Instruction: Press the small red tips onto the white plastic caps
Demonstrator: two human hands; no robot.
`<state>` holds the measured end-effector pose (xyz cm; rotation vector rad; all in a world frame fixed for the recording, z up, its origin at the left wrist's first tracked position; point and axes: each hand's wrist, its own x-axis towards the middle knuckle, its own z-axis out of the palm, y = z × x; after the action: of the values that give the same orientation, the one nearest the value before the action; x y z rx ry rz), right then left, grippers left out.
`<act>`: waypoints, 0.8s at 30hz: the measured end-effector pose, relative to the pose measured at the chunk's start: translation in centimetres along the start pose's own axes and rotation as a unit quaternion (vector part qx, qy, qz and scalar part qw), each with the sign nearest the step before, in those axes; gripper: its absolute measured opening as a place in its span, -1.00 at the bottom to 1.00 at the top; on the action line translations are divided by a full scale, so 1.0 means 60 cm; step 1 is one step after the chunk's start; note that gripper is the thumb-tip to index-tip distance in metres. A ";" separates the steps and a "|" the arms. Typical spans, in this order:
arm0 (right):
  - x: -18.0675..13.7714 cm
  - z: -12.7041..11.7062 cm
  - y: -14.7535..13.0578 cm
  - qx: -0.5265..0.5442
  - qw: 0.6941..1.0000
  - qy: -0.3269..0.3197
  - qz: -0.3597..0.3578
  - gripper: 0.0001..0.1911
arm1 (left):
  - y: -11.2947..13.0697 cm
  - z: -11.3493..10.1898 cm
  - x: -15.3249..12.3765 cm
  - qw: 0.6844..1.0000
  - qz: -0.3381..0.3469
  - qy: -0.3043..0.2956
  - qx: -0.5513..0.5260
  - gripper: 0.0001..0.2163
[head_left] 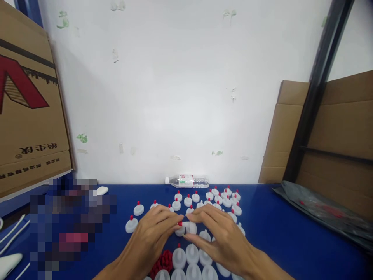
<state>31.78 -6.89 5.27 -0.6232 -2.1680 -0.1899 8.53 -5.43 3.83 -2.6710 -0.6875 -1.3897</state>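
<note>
Both hands meet over the blue table (276, 229) in the lower middle of the view. My left hand (153, 233) pinches a small red plug (180, 223) at its fingertips. My right hand (221, 233) holds a white round cap (190, 227), its fingers curled over it. The plug and the cap touch between the two hands. Around and behind the hands stand several white caps with red tips (188, 201). Plain white caps (192, 253) lie in rows near me. A pile of loose red plugs (163, 261) sits under my left wrist.
A clear plastic water bottle (187, 181) lies on its side by the white wall. A cardboard box (29, 112) stands at the left. More cardboard and a black metal frame (317, 89) stand at the right. A dark plastic bag (323, 208) lies on the table's right side.
</note>
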 end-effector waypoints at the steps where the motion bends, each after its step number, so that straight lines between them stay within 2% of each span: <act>1: -0.001 0.000 -0.002 0.004 1.000 0.008 0.001 -0.76 | 0.002 0.002 -0.002 1.000 -0.011 -0.009 -0.003 -0.80; 6: -0.006 0.002 -0.010 0.037 0.999 0.021 -0.005 -0.75 | 0.024 -0.002 -0.004 0.994 -0.055 -0.075 -0.049 -0.78; 11: -0.004 0.004 -0.009 0.042 0.999 -0.003 0.013 -0.76 | 0.026 -0.007 -0.003 0.995 -0.049 -0.084 -0.030 -0.77; 14: 0.005 -0.002 -0.007 0.005 0.997 -0.064 0.032 -0.87 | 0.022 -0.011 0.001 0.992 -0.011 -0.116 0.039 -0.78; 17: 0.014 -0.012 -0.001 -0.027 0.993 -0.112 0.039 -0.87 | 0.019 -0.026 0.008 0.980 0.042 -0.160 0.110 -0.76; 21: 0.016 -0.021 0.023 -0.044 0.990 -0.101 0.086 -0.90 | 0.008 -0.049 0.012 0.976 0.060 -0.141 0.155 -0.73; 24: 0.011 -0.019 0.044 -0.073 0.984 -0.087 0.139 -0.95 | -0.002 -0.058 0.009 0.977 0.041 -0.129 0.163 -0.74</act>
<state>33.56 -4.76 6.27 -1.0524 -2.2174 -0.1491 6.08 -5.98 6.33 -2.5988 -0.7392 -0.8321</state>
